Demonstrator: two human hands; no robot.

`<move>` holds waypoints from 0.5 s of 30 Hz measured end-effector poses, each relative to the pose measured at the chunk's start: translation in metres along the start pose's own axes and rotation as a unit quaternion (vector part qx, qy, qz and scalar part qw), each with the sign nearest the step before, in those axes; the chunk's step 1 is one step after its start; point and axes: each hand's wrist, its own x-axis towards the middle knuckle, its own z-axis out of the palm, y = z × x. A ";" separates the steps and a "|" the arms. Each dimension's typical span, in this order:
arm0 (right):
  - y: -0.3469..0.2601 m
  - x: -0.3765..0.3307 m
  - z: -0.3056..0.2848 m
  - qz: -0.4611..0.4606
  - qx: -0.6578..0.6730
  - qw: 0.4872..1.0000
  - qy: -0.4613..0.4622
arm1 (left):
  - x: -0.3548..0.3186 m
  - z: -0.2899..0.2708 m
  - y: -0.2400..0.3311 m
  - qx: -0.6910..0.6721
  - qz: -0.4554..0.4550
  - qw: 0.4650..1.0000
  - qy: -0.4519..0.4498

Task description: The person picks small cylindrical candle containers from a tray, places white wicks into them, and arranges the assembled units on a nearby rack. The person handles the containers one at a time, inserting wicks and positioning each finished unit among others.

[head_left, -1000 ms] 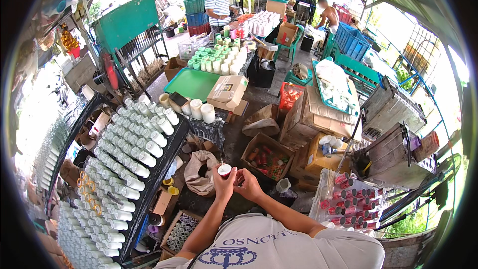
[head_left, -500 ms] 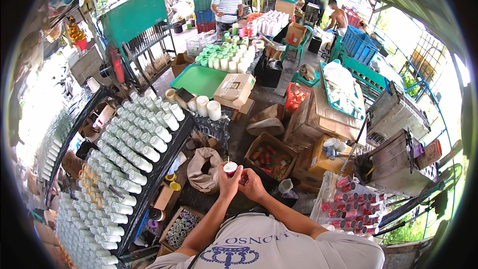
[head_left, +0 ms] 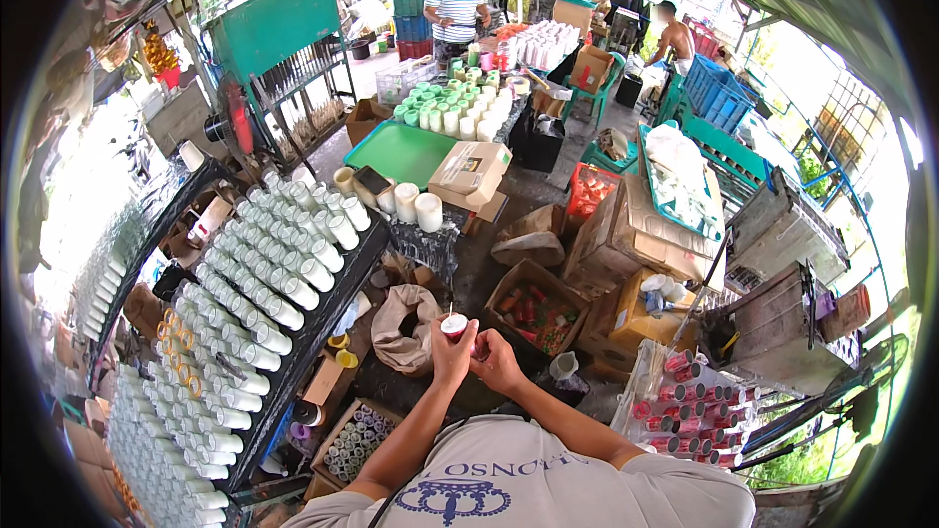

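Note:
My left hand (head_left: 451,360) is wrapped round a small red candle (head_left: 454,325) with a white top, held upright in front of my chest. A thin wick stands up from its top. Close beside it, my right hand (head_left: 500,362) has its fingers curled in toward the candle's lower side. Whether those fingers pinch anything is hidden. Beyond my hands, a pale sack (head_left: 403,332) with a rolled-open mouth stands on the floor. A cardboard box (head_left: 533,286) of red and green pieces lies to its right.
A long black rack (head_left: 311,332) at left bears many white glass-like cylinders (head_left: 256,357). Red cylinders (head_left: 690,411) stand in a group at right. Ahead, a table holds a green tray (head_left: 396,152) and pale candles (head_left: 428,213). Two people (head_left: 456,5) are farther back.
The surroundings have shifted slightly right and down in view. My right hand has turned a little, its fingers more curled beside the candle. My left hand still holds the candle.

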 end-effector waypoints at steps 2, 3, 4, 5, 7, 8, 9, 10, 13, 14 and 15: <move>0.005 -0.001 0.001 0.006 0.014 1.000 -0.012 | 0.000 0.001 0.003 0.017 0.013 1.000 0.005; 0.005 -0.002 0.001 0.009 0.022 1.000 -0.018 | 0.000 0.001 0.007 0.037 0.024 0.999 0.008; 0.005 -0.002 0.001 0.020 0.023 0.999 -0.023 | -0.001 0.001 0.009 0.056 0.035 0.998 0.011; 0.005 -0.002 0.002 0.032 0.024 0.999 -0.028 | 0.000 0.001 0.009 0.056 0.031 0.998 0.017; -0.002 0.000 0.002 0.041 0.035 0.998 -0.020 | 0.002 -0.003 0.003 0.055 0.026 0.998 0.031; -0.006 0.000 0.004 0.039 0.044 0.998 -0.007 | 0.003 -0.004 0.000 0.046 0.019 0.998 0.031; -0.008 0.000 0.004 0.037 0.053 0.998 0.007 | 0.004 -0.004 -0.003 0.036 0.013 0.999 0.030; -0.007 0.001 0.003 0.036 0.056 0.998 -0.005 | 0.004 -0.005 -0.005 0.026 0.006 0.999 0.029; 0.004 0.003 0.000 0.015 0.056 0.998 -0.038 | 0.003 -0.004 -0.003 0.037 0.019 0.999 0.012; 0.007 0.003 -0.001 -0.002 0.049 0.998 -0.047 | 0.003 -0.005 -0.003 0.032 0.016 0.999 0.007; 0.009 0.004 -0.002 -0.020 0.043 0.997 -0.055 | 0.004 -0.005 -0.002 0.026 0.015 1.000 0.003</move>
